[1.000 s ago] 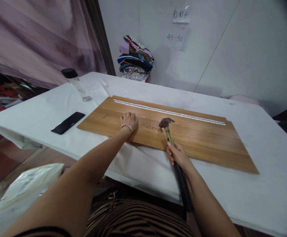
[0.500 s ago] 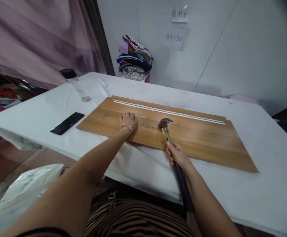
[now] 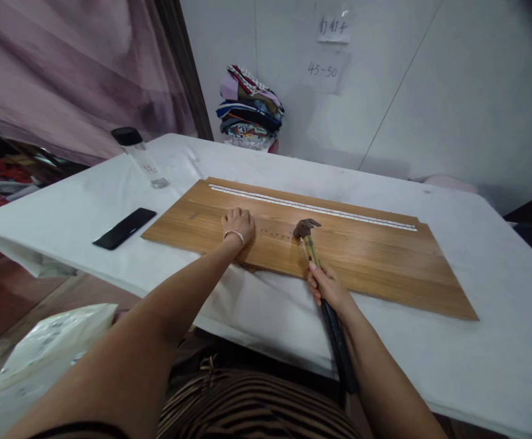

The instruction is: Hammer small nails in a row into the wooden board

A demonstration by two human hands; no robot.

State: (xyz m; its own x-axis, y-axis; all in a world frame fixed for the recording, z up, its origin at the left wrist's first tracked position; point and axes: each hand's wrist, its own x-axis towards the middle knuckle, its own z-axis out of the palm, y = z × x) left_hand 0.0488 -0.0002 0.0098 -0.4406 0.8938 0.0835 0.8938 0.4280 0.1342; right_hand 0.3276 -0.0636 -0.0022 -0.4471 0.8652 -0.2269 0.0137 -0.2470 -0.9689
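Note:
A brown wooden board [image 3: 385, 262] lies flat on the white-covered table. My left hand [image 3: 240, 224], with a bracelet at the wrist, rests palm down on the board, its fingers lying on the wood. In my right hand [image 3: 327, 283] is a claw hammer [image 3: 309, 244], gripped partway along its yellow and black handle. The rusty hammer head sits at the right end of a short row of nails [image 3: 273, 234]. Whether it touches a nail there is hidden. Two white measuring strips [image 3: 312, 207] run along the board's far side.
On the left of the table [image 3: 513, 341] lie a black phone [image 3: 125, 228] and a clear bottle [image 3: 140, 157] with a black lid. Folded clothes [image 3: 250, 110] are stacked by the wall. A white plastic bag [image 3: 55, 347] is at lower left.

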